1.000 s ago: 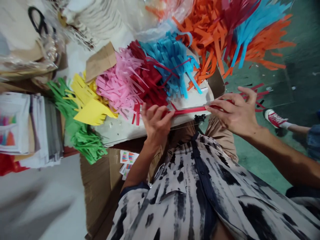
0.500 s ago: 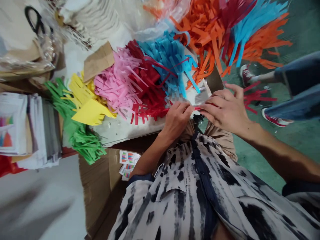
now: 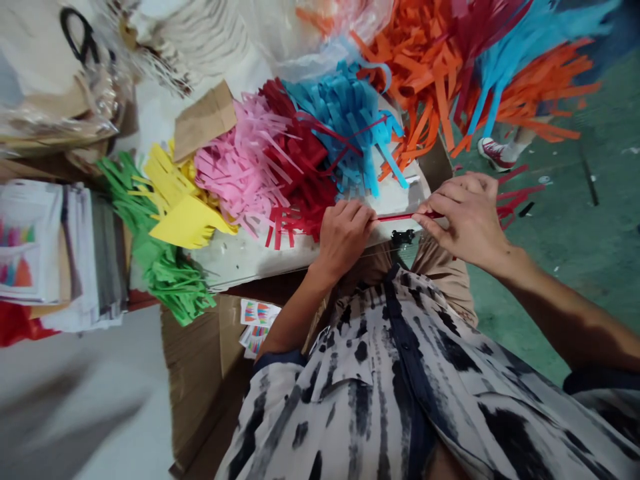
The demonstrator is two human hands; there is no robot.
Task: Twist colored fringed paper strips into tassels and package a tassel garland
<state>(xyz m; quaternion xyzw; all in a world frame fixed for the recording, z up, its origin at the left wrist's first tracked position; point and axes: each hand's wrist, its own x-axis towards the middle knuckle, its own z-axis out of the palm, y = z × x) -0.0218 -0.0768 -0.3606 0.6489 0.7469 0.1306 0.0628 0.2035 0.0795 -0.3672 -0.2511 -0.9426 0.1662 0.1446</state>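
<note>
the left hand [image 3: 345,233] and right hand [image 3: 467,217] each pinch one end of a thin red paper strip [image 3: 400,217]. it is pulled level between them, over the table's near edge beside the red fringe pile [image 3: 300,180], probably to keep it straight.

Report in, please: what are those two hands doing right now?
Both pinching: left hand and right hand hold one red paper strip straight between them. Red strip pile just beside left hand. Nothing between the hands.
</note>
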